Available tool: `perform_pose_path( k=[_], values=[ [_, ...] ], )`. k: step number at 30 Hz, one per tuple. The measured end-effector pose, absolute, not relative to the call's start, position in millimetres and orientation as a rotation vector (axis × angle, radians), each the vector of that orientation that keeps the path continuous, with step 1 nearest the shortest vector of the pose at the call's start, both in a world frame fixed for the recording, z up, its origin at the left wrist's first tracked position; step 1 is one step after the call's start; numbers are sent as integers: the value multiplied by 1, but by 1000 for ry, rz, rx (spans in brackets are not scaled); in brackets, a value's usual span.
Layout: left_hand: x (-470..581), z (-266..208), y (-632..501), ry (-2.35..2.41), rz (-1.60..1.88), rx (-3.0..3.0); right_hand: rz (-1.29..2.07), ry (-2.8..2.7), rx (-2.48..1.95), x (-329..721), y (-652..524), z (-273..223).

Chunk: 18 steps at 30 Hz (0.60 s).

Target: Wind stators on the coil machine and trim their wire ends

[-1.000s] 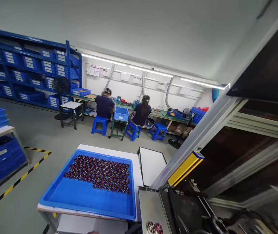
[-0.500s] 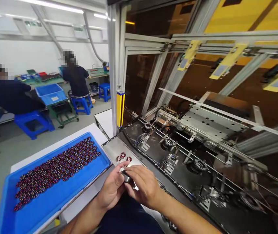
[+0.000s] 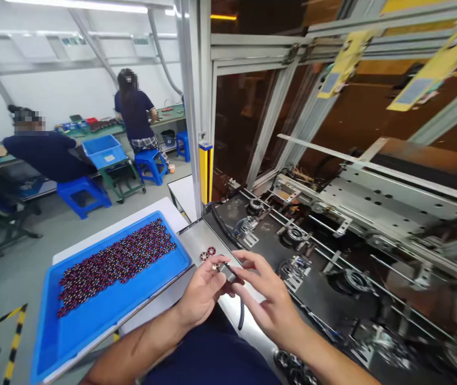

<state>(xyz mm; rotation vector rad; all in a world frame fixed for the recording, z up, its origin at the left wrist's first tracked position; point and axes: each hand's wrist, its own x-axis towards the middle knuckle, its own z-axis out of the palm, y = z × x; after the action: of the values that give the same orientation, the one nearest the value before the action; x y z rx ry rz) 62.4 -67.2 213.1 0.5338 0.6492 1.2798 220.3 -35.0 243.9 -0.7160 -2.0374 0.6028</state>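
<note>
A small dark grey metal piece [image 3: 228,272] is held in front of me, its kind not clear because fingers cover much of it. My left hand [image 3: 204,291] grips it between thumb and fingers. From the other side, my right hand [image 3: 266,294] pinches the piece at its edge with the fingertips. Just beyond my hands, a few round parts with red and metallic segments [image 3: 211,251] lie on a metal ledge [image 3: 196,235]; my fingers partly hide the nearest. Below the hands, a black tube-like thing [image 3: 241,315] shows against the ledge.
On the left, a blue tray [image 3: 104,315] holds many similar round parts [image 3: 120,256]. A machine bed [image 3: 260,235] with rods and fixtures fills the right, behind a metal frame post [image 3: 196,96]. Two people [image 3: 136,115] sit at benches behind, near a blue bin [image 3: 104,152].
The view has shifted left, so the tray and post appear further right. My right fingers have spread and lifted somewhat around the metal piece, which stays in my left hand.
</note>
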Motion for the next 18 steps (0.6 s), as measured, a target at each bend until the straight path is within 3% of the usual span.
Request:
perform_pose_path(
  k=[5,10,14,18],
  values=[
    [58,212,-60,624,1205,642,1464,-1953,-747,237,-9,265],
    [60,206,-61,591,1078,702,1830,-1987,-585,235,-5,266],
    [47,192,-67,735,1029,755,1739,-2082,-483,248,10,256],
    [3,148,-76,1247,1031,738,1073,-2345,-961,309,76,238]
  ],
)
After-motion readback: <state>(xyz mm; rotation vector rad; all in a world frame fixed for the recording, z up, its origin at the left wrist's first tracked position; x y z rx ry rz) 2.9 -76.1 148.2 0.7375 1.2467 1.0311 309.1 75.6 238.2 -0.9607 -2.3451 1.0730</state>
